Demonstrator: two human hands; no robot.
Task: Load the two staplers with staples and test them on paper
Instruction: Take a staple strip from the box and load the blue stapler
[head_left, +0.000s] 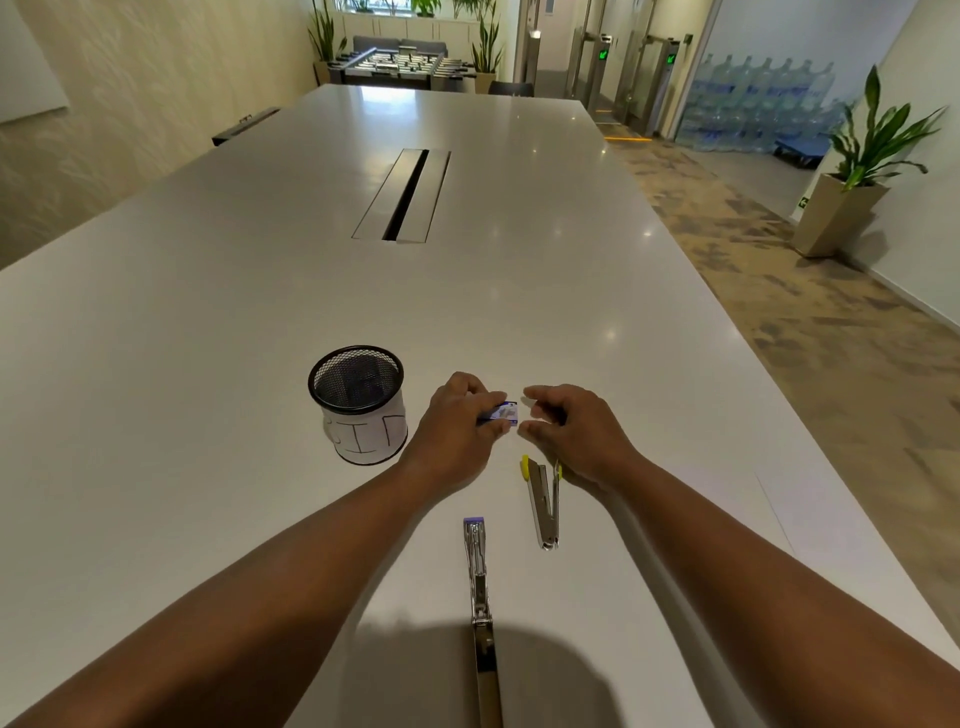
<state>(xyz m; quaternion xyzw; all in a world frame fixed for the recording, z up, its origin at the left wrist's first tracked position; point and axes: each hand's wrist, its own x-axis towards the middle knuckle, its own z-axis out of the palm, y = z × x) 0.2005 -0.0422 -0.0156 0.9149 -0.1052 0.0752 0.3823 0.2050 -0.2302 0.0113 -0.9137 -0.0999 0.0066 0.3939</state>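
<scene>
Two opened metal staplers, yellow-tipped (543, 501) and purple-tipped (477, 571), wait on the white table (208, 312).
My left hand (457, 421) pinches the small blue staple box (501, 413); right hand (566, 428), fingers loosely curled, holds nothing. Next: open it.

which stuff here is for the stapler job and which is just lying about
For the job: staple box gripped by left hand, right hand beside it, yellow stapler, purple stapler.
Lying about: mesh cup, potted plant.

mesh cup (356, 395) on table (260, 291) | foosball table (402, 65) | potted plant (852, 192)
</scene>
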